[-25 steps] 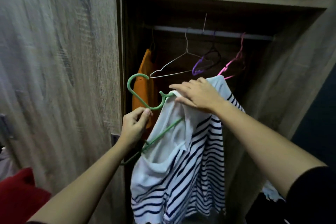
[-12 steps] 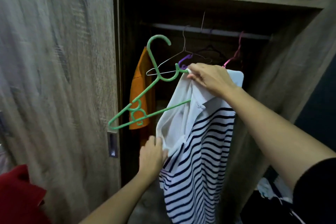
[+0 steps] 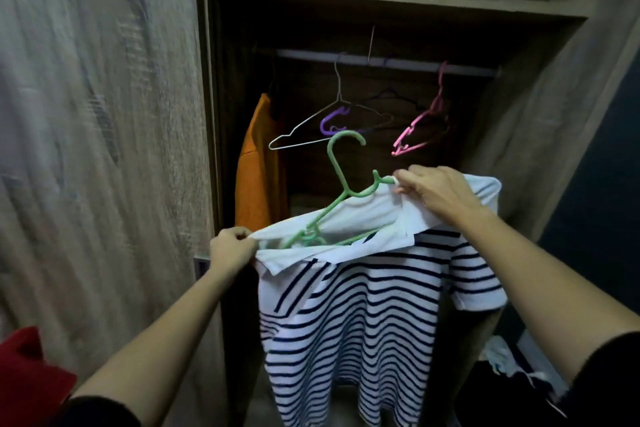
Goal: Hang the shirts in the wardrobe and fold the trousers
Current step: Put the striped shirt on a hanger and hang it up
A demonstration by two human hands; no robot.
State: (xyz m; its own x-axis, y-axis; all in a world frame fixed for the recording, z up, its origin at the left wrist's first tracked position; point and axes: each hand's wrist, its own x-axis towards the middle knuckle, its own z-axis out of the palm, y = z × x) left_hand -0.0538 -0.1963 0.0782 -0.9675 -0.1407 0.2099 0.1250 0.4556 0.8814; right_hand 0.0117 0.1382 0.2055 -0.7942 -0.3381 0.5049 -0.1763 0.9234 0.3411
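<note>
While left hand [image 3: 232,248] and right hand [image 3: 438,192] fingers pinch its soft collar [image 3: 363,211], striped shirt [image 3: 363,322], thin green plastic hanger [image 3: 347,193] inside

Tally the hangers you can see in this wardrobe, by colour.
green hanger: 1
white wire hanger: 1
purple hanger: 1
pink hanger: 1
Total: 4. A dark one behind the purple is too dim to count.

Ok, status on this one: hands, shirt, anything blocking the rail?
Both busy: left hand pinching striped shirt at collar; right hand gripping collar and green hanger. Hanger partway into neck, not yet on rail. Ahead, empty hangers crowd it.
</note>
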